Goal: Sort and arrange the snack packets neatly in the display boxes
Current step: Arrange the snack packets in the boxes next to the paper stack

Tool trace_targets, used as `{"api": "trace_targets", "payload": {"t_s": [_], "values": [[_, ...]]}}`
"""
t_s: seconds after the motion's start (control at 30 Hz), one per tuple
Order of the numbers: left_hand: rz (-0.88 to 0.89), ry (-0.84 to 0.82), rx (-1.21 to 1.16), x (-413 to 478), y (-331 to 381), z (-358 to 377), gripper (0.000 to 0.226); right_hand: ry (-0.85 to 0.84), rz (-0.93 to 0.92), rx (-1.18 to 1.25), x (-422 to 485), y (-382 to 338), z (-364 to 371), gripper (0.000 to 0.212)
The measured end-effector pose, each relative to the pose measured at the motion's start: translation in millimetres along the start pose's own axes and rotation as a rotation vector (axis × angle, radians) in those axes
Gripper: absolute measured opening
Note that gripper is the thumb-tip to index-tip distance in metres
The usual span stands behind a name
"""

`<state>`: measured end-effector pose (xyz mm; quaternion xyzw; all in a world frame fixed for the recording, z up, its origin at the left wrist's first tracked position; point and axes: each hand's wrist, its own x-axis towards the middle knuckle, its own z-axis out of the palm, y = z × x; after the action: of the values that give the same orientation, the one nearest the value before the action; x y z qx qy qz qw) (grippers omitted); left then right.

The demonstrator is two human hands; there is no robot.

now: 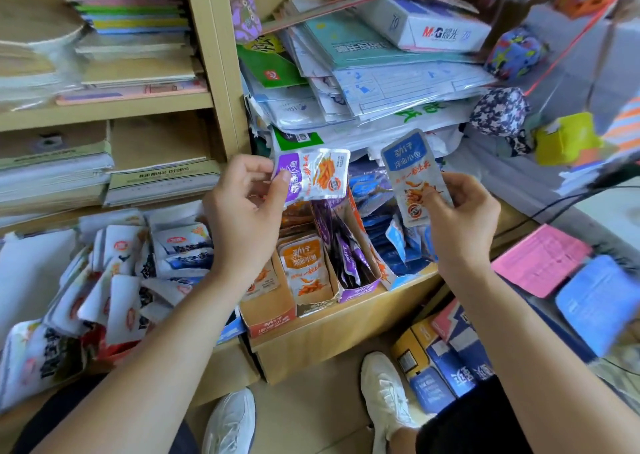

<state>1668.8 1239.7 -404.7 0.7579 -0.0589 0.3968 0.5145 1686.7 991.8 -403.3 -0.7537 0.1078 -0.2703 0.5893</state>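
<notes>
Fingers (pixel 256 164) pinch one purple packet (pixel 318 173) left, one blue packet (pixel 410 171) right.

The left hand (pixel 247 207) pinches a purple-labelled snack packet (pixel 313 173) by its left edge, holding it sideways above the display boxes. The right hand (pixel 460 218) holds a blue-labelled packet (pixel 414 176) upright, thumb on its front. Below them stand an orange box (pixel 270 318) with orange packets (pixel 304 266), a purple box (pixel 358 292) with purple packets, and a blue box (pixel 391 277) of blue packets. A heap of white packets (pixel 114 280) lies at left.
</notes>
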Motion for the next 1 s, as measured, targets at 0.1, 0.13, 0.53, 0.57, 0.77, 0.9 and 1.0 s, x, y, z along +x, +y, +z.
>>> {"api": "trace_targets", "payload": {"t_s": [0.1, 0.13, 0.53, 0.57, 0.77, 0.9, 1.0], "values": [[0.047, -0.038, 0.07, 0.0, 1.7, 23.1, 0.014, 0.037, -0.005, -0.007, 4.8, 0.7, -7.6, 0.014], [0.058, -0.072, 0.127, -0.5, 0.0, 30.2, 0.013, 0.047, -0.01, -0.016, 6.7, 1.5, -10.0, 0.014], [-0.059, -0.371, 0.452, -12.0, -19.2, 69.2, 0.032, 0.05, -0.279, -0.286, 15.6, 4.1, -27.7, 0.024], [-0.045, -0.362, 0.447, -12.7, -19.3, 68.4, 0.036, 0.04, -0.318, -0.309, 14.5, 4.1, -26.5, 0.025], [-0.023, -0.417, 0.41, -19.4, -17.5, 56.3, 0.034, -0.307, -0.492, -0.646, 13.7, 21.7, -14.6, 0.015], [-0.091, -0.526, 0.323, -25.0, -15.0, 47.4, 0.056, -0.344, -0.41, -0.679, 18.8, 23.4, -11.4, 0.021], [-0.087, -0.565, 0.272, -27.3, -14.4, 43.0, 0.072, -0.337, -0.353, -0.632, 20.4, 22.7, -16.8, 0.045]]}}
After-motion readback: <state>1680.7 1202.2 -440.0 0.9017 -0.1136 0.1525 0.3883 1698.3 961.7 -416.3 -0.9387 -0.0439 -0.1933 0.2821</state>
